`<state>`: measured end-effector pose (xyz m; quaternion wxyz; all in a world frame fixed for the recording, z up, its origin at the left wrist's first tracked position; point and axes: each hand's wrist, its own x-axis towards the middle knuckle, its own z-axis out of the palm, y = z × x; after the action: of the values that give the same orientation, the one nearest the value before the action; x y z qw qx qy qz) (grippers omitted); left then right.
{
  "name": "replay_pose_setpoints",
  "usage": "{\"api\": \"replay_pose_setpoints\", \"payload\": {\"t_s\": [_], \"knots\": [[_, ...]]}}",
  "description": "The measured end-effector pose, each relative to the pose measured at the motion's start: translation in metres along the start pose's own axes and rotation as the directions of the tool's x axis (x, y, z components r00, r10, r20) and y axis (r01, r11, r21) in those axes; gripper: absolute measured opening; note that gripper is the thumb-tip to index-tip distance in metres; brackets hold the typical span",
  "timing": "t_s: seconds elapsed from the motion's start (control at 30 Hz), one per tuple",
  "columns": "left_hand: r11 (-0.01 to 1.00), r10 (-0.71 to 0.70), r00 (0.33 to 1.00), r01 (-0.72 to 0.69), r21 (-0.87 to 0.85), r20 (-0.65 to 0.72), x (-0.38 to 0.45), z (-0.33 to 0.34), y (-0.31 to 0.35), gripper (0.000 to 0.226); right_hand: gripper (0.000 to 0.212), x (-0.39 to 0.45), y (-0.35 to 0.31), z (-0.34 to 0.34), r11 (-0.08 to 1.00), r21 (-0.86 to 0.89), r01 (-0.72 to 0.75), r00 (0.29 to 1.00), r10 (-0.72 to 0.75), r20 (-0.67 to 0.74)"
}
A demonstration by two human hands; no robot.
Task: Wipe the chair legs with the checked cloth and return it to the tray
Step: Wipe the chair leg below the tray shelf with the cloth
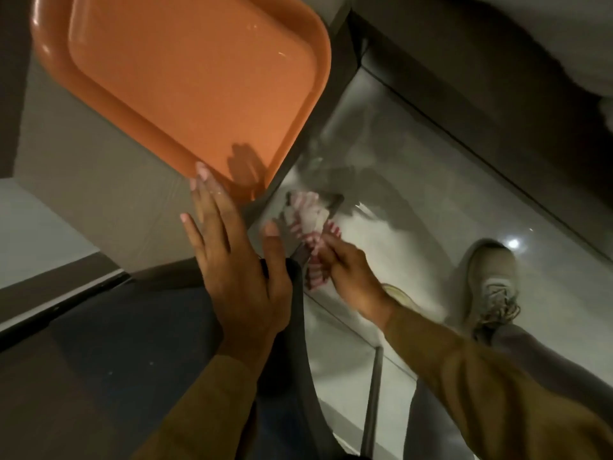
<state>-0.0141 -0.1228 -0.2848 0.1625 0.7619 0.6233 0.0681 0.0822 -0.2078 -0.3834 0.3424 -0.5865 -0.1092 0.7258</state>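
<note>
My right hand point(351, 277) grips the checked cloth point(310, 224), white with pink-red stripes, bunched and blurred just below the table corner. My left hand point(235, 260) lies flat with fingers spread on the chair's dark edge point(295, 293), its fingertips reaching the near rim of the orange tray point(185, 78). The tray is bare and sits on the grey table. One thin grey chair leg point(373, 393) runs down to the floor under my right forearm. The cloth hangs beside the chair edge; whether it touches a leg I cannot tell.
The grey table point(83, 167) has a dark edge point(318, 124) next to the tray. Glossy pale floor tiles point(414, 194) lie below. My shoe point(494, 287) stands at the right. A dark skirting and wall point(497, 94) run along the upper right.
</note>
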Motion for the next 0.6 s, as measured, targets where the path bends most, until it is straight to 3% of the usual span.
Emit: {"api": "replay_pose_setpoints", "payload": {"t_s": [0.1,0.33,0.47,0.6], "knots": [[1.000,0.003,1.000,-0.003,-0.014,0.029,0.001,-0.003,0.001,0.072,0.035,-0.042,-0.011,0.017,0.987,-0.020,0.158,0.987,-0.158,0.032],[1.000,0.013,1.000,-0.013,-0.029,0.009,0.001,-0.001,-0.002,0.071,0.035,0.009,0.020,0.002,0.971,-0.197,0.135,0.991,-0.137,0.001],[0.999,0.024,1.000,-0.024,-0.027,-0.004,0.000,0.002,-0.003,0.072,0.039,0.061,0.026,-0.018,0.995,-0.102,-0.019,0.998,0.014,-0.053],[0.999,0.019,1.000,-0.019,-0.031,-0.006,0.001,0.002,-0.003,0.070,0.040,0.094,0.009,-0.022,0.941,0.215,-0.263,0.952,0.289,-0.098]]}}
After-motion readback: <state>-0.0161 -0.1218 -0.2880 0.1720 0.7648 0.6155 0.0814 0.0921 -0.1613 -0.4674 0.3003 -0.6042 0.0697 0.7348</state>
